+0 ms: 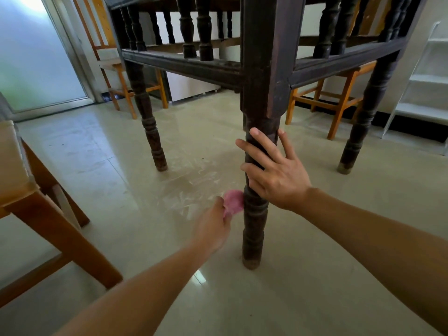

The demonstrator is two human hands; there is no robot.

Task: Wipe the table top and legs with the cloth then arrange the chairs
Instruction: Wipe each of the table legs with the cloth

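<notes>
Cloth (233, 203), pink and bunched, is pinched in the left hand (213, 229) between the thumb and curled fingers. It is pressed against the left side of the near leg (253, 229) of the table (184, 66), low on the turned part and above the foot. The right hand (274, 173) is laid on the same leg higher up, just above the cloth. Its fingers (264, 146) are straight and spread across the front of the leg, and nothing is gripped by it.

The table is of dark wood and is viewed from below the top. Turned spindles are set above its lower rail. Two further legs are noted: the rear left leg (150, 132) and the rear right leg (363, 117). All three feet rest on the pale tiled floor (315, 287), where whitish smears are observed just left of the near leg.

Three light wooden chairs are recorded — the near chair (48, 214) at the left edge, only partly in view; the rear left chair (121, 86), behind the rear left leg; and the rear right chair (339, 100), seen between the near leg and the rear right leg. White shelving (424, 81) stands at the far right, and a frosted glass door (36, 57) is seen at the far left.
</notes>
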